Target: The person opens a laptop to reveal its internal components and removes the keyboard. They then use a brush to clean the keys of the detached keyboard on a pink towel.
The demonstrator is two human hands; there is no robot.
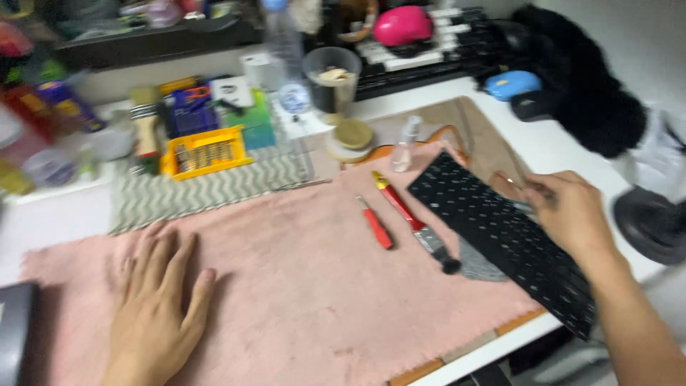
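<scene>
My left hand (158,300) lies flat, palm down and fingers spread, on a pink cloth (300,286) that covers the desk. My right hand (564,211) grips the far edge of a black keyboard (500,236), which lies tilted across the cloth's right side; a small thin object shows between the fingers, too blurred to name. Beside the keyboard lie a red-handled paintbrush (413,221) with dark bristles and a small red tool (376,224).
A grey zigzag mat (207,189) holds a yellow box of bits (204,151). Behind stand a clear bottle (286,57), a plastic cup (332,78), a small spray bottle (406,146), a round tin (351,137), a blue mouse (511,84) and a pink object (401,26).
</scene>
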